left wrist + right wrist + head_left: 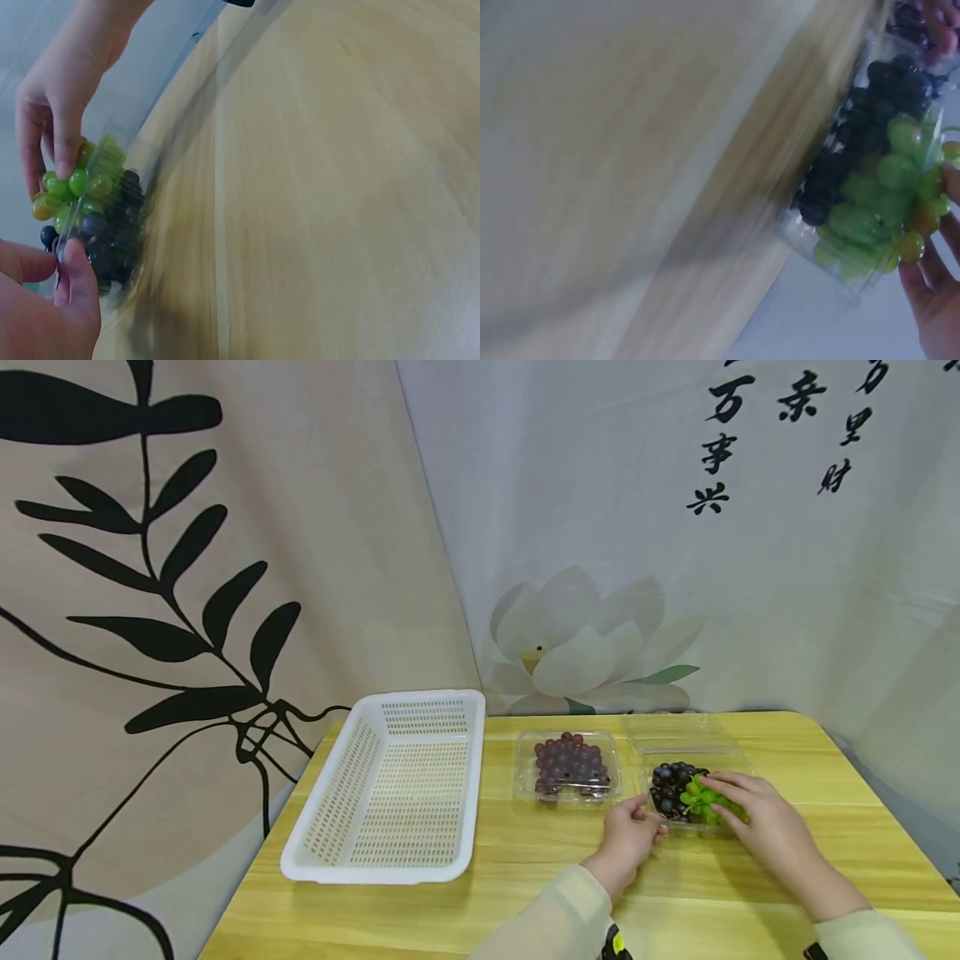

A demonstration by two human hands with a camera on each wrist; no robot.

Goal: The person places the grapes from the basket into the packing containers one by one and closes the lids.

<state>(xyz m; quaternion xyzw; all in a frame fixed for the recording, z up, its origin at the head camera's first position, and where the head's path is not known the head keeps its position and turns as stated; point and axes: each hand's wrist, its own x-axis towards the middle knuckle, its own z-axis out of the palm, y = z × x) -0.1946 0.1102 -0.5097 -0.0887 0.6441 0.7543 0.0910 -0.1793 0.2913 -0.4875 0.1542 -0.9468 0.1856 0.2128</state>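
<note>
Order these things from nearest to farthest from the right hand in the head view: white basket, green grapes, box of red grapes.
From the right hand:
1. Green grapes, under its fingertips, in the open clear box at right.
2. Box of red grapes, in the middle of the table, to the left.
3. White basket, far left.

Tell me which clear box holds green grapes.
The right box, under both hands: it holds green grapes beside dark ones. The left box holds only reddish-purple grapes.
</note>
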